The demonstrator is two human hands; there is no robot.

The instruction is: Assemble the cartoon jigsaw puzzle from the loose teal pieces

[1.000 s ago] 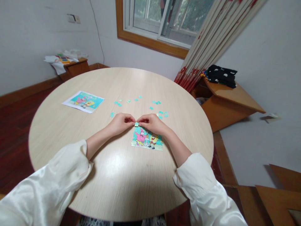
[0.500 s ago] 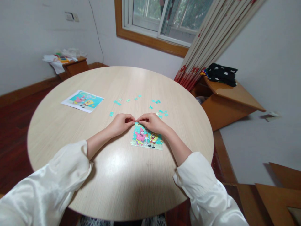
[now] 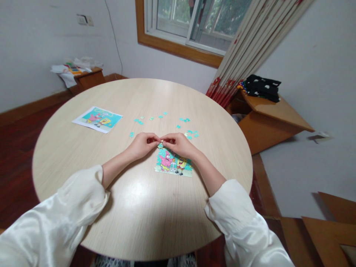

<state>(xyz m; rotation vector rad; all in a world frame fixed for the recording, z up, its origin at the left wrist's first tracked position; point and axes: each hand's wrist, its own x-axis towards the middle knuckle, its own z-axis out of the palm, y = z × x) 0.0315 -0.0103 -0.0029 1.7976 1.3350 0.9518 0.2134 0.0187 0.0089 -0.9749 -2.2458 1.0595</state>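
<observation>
My left hand [image 3: 141,144] and my right hand [image 3: 178,144] meet fingertip to fingertip above the top left corner of a partly built cartoon puzzle [image 3: 174,164]. Both are closed in a pinch on one small teal puzzle piece [image 3: 160,145], held just over the puzzle's upper edge. The puzzle lies flat on the round light wooden table [image 3: 139,207], in front of me. Several loose teal pieces [image 3: 185,120] are scattered on the table beyond my hands.
A printed reference picture [image 3: 97,119] lies at the table's left. A wooden cabinet [image 3: 267,118] with black dotted cloth stands right of the table, beside a curtain [image 3: 244,48]. A small stand with papers [image 3: 80,74] is at the back left. Dark floor surrounds the table.
My hands have drifted slightly toward the far edge and left, carrying the piece, with the pinch kept; the view shifted a little downward early on.
</observation>
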